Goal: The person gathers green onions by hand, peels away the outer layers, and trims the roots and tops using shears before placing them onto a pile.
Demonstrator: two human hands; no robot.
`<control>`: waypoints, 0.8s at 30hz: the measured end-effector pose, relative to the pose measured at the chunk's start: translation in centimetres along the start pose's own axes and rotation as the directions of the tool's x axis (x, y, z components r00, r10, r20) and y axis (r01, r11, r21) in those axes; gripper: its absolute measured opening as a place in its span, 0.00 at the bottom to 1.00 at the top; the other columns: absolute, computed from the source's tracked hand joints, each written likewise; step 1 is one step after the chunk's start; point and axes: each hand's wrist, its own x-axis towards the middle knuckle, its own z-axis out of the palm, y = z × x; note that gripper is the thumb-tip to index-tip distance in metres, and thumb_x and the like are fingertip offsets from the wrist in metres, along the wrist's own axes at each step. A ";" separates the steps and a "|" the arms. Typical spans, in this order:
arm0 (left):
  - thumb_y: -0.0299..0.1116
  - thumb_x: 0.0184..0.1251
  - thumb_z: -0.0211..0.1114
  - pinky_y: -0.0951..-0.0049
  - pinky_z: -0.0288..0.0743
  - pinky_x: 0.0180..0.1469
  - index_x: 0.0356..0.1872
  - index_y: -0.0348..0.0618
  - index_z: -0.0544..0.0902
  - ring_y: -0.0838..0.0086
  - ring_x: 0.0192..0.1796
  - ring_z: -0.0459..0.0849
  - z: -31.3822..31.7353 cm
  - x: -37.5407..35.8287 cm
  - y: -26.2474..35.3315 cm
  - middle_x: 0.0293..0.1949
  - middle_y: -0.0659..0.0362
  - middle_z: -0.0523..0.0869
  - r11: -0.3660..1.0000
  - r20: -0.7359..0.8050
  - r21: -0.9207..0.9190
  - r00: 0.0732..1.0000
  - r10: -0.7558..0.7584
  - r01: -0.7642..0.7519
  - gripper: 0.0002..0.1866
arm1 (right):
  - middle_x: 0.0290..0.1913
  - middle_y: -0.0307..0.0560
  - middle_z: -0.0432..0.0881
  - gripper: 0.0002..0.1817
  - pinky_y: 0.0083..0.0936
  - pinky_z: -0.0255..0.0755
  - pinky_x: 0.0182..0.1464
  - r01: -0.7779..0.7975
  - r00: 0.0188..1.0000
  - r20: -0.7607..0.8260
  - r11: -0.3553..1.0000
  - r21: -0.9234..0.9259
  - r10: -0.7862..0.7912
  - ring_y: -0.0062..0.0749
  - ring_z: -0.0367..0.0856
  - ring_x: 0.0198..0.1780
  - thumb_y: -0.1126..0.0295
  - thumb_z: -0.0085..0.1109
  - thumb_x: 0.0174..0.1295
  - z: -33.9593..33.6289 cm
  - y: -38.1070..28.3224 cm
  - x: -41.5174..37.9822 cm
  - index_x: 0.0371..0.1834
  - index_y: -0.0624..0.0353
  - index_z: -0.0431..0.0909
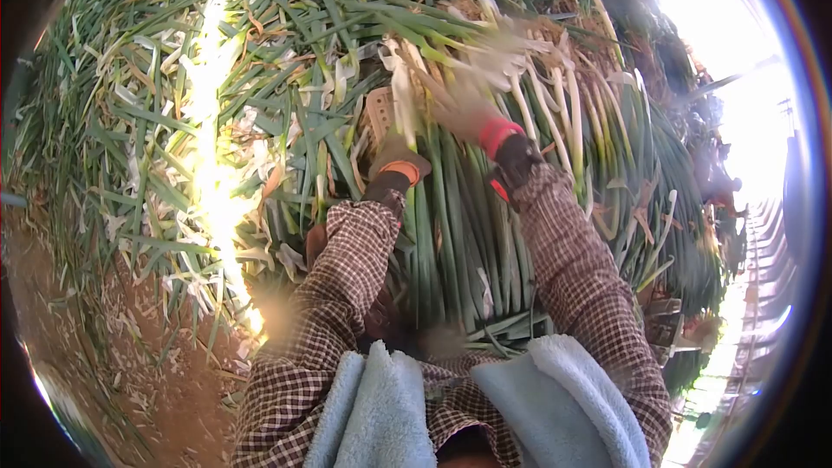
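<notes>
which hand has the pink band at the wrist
The right hand: a pinkish-red band sits at its wrist, while the left hand has an orange band instead.

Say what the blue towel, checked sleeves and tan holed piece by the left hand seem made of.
Blue towel: likely microfibre or cotton terry; matte, fuzzy nap.
Checked sleeves: probably woven cotton or blend; matte, soft creases.
Tan holed piece: maybe plastic or rubber, given its regular holes; dull, leather possible.

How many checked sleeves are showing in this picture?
2. The left sleeve leads up to the left hand, at the green onions; the right sleeve, across from it, leads to the blurred right hand. No third sleeve shows.
</notes>
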 end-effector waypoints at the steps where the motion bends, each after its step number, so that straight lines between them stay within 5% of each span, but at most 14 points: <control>1: 0.36 0.54 0.70 0.58 0.77 0.54 0.61 0.43 0.72 0.54 0.56 0.81 0.3 0.7 -0.3 0.56 0.47 0.79 1.000 -0.005 0.008 1.000 0.008 -0.008 0.31 | 0.43 0.63 0.84 0.37 0.46 0.74 0.52 -0.049 0.997 0.061 0.997 0.058 0.045 0.58 0.83 0.48 0.36 0.55 0.58 -2.4 -1.5 -3.2 0.51 0.62 0.80; 3: 0.37 0.50 0.71 0.59 0.80 0.45 0.45 0.33 0.81 0.55 0.43 0.86 2.0 2.5 -1.6 0.41 0.43 0.86 0.999 -0.006 0.025 1.000 0.026 -0.026 0.23 | 0.41 0.64 0.84 0.34 0.47 0.74 0.50 -0.117 0.989 0.109 0.983 0.144 0.102 0.59 0.83 0.46 0.38 0.57 0.58 -3.4 -2.3 -8.9 0.48 0.62 0.79; 6: 0.42 0.51 0.72 0.60 0.80 0.41 0.38 0.34 0.84 0.56 0.37 0.86 2.2 2.4 -3.2 0.35 0.45 0.86 0.986 -0.087 -0.151 0.995 0.053 -0.066 0.21 | 0.37 0.66 0.83 0.28 0.47 0.73 0.44 -0.146 0.989 0.058 0.929 0.340 0.134 0.62 0.82 0.43 0.43 0.60 0.59 -2.8 -2.0 -16.3 0.43 0.62 0.78; 10: 0.48 0.55 0.70 0.56 0.80 0.38 0.29 0.35 0.84 0.57 0.30 0.85 0.4 -1.4 -3.1 0.29 0.50 0.85 0.996 -0.237 -0.084 0.971 0.010 -0.031 0.21 | 0.35 0.67 0.82 0.27 0.48 0.73 0.42 -0.192 0.981 0.106 0.902 0.386 0.163 0.65 0.81 0.41 0.46 0.60 0.60 -2.8 -3.8 -23.4 0.42 0.63 0.77; 13: 0.43 0.61 0.65 0.55 0.82 0.35 0.39 0.35 0.82 0.54 0.28 0.85 1.2 -2.3 -4.2 0.31 0.48 0.85 0.982 -0.184 0.016 0.965 0.186 -0.186 0.18 | 0.34 0.68 0.82 0.28 0.50 0.73 0.42 -0.222 0.973 0.148 0.898 0.380 0.178 0.66 0.81 0.40 0.45 0.58 0.61 -2.1 -4.6 -25.4 0.41 0.64 0.77; 14: 0.41 0.63 0.63 0.53 0.83 0.34 0.43 0.35 0.80 0.53 0.28 0.85 2.1 -2.4 -4.8 0.31 0.48 0.84 0.933 -0.116 -0.340 0.990 0.081 -0.116 0.17 | 0.34 0.68 0.82 0.28 0.51 0.73 0.42 -0.229 0.971 0.160 0.897 0.377 0.180 0.66 0.81 0.40 0.44 0.57 0.62 -1.7 -4.6 -25.5 0.41 0.64 0.77; 16: 0.38 0.67 0.60 0.51 0.84 0.31 0.51 0.35 0.76 0.51 0.26 0.85 4.2 -2.7 -5.9 0.33 0.47 0.83 0.494 0.110 -0.862 0.993 -0.032 0.112 0.18 | 0.32 0.66 0.82 0.27 0.50 0.73 0.40 -0.180 0.983 0.082 0.926 0.331 0.162 0.65 0.81 0.38 0.45 0.57 0.63 -1.2 -4.6 -24.3 0.42 0.63 0.76; 19: 0.39 0.74 0.52 0.59 0.84 0.32 0.66 0.41 0.66 0.58 0.35 0.87 4.5 -3.7 -5.1 0.31 0.47 0.83 0.566 0.249 -0.804 0.968 0.041 0.183 0.23 | 0.33 0.66 0.82 0.28 0.52 0.73 0.40 -0.126 0.992 0.001 0.970 0.207 0.128 0.65 0.81 0.37 0.44 0.54 0.65 -1.0 -4.6 -19.9 0.42 0.63 0.75; 20: 0.37 0.76 0.47 0.51 0.87 0.33 0.69 0.41 0.58 0.53 0.32 0.87 4.4 -5.0 -4.4 0.29 0.48 0.80 0.444 0.290 -0.863 0.956 0.046 0.240 0.25 | 0.33 0.67 0.82 0.29 0.52 0.73 0.40 -0.109 0.993 -0.024 0.982 0.153 0.114 0.66 0.81 0.37 0.42 0.53 0.65 -1.0 -4.6 -18.0 0.42 0.64 0.76; 24: 0.35 0.76 0.47 0.45 0.87 0.31 0.71 0.43 0.53 0.50 0.28 0.86 4.8 -3.6 -4.1 0.28 0.49 0.78 0.355 0.348 -0.872 0.937 -0.031 0.336 0.26 | 0.33 0.67 0.83 0.32 0.53 0.74 0.42 -0.139 0.990 -0.005 0.990 0.029 0.140 0.65 0.81 0.38 0.40 0.45 0.68 -0.2 -4.4 -11.7 0.41 0.65 0.76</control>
